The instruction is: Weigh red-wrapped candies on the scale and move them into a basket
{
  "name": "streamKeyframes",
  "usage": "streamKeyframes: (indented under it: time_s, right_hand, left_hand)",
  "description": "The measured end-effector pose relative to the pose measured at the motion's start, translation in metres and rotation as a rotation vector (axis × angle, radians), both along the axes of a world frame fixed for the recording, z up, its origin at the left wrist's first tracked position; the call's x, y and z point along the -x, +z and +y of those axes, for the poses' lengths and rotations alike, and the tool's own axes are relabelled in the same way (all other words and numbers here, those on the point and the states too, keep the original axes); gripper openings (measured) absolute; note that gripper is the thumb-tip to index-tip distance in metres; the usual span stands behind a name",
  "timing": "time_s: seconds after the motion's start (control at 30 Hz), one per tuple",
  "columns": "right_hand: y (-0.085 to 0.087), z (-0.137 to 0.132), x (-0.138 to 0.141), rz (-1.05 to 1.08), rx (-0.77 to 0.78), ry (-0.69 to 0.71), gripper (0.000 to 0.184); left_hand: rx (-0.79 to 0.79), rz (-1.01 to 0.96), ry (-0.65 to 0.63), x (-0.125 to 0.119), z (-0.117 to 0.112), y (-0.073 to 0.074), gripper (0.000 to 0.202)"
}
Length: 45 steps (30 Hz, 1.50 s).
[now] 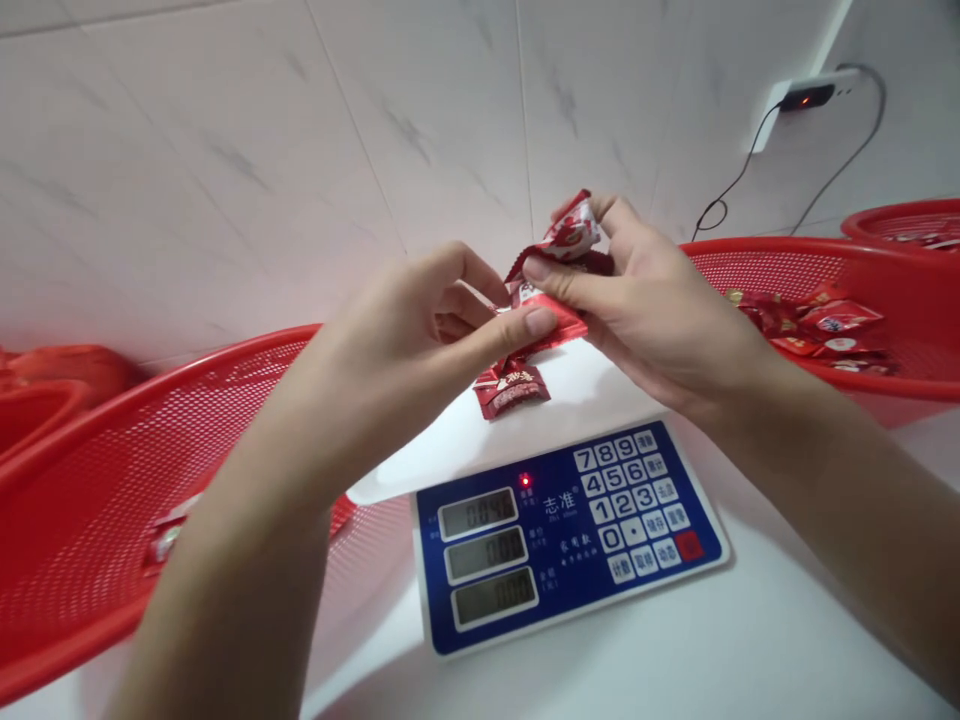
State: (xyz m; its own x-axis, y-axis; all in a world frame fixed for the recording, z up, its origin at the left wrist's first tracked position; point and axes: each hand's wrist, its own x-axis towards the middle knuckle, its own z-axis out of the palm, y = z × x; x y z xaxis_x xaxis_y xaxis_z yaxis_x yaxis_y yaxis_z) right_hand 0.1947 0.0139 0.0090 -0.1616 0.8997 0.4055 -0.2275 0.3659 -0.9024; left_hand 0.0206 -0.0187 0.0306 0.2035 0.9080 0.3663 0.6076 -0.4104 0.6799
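Note:
Both my hands meet above the white pan of a digital scale [559,540]. My right hand [637,280] is closed on several red wrapped snack packets [574,235], its thumb pressed across them. With thumb and fingers, my left hand [442,320] pinches the lower edge of a bright red packet [559,325] in the same bunch. Below the hands, a dark red packet [516,392] rests on the scale pan [600,390]; whether others lie behind it is hidden. The scale's small red light is lit, and its display digits are dim.
A large red mesh basket [90,500] stands at the left with a few packets low inside. Another red basket [795,245] at the right holds several red packets [832,325]. Behind is a tiled wall with a socket [772,110] and hanging cables.

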Motion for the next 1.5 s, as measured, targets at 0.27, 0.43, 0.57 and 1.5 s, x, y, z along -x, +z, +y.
streamKeyframes:
  time_s: [0.27, 0.43, 0.57, 1.5]
  right_hand:
    - [0.006, -0.001, -0.006, 0.082, 0.007, -0.014, 0.030]
    - [-0.009, 0.008, 0.000, 0.028, -0.014, 0.008, 0.040]
    - [-0.017, 0.013, 0.001, 0.010, -0.051, 0.018, 0.042]
    - [0.006, 0.024, -0.029, -0.008, 0.087, -0.019, 0.017]
  left_hand:
    - [-0.181, 0.103, 0.100, 0.007, -0.012, 0.018, 0.031]
    - [0.056, -0.068, -0.090, 0.000, 0.008, -0.003, 0.039]
    - [0.108, -0.153, -0.115, -0.001, 0.017, -0.011, 0.039]
    - [0.061, 0.043, -0.122, 0.024, 0.033, -0.008, 0.017]
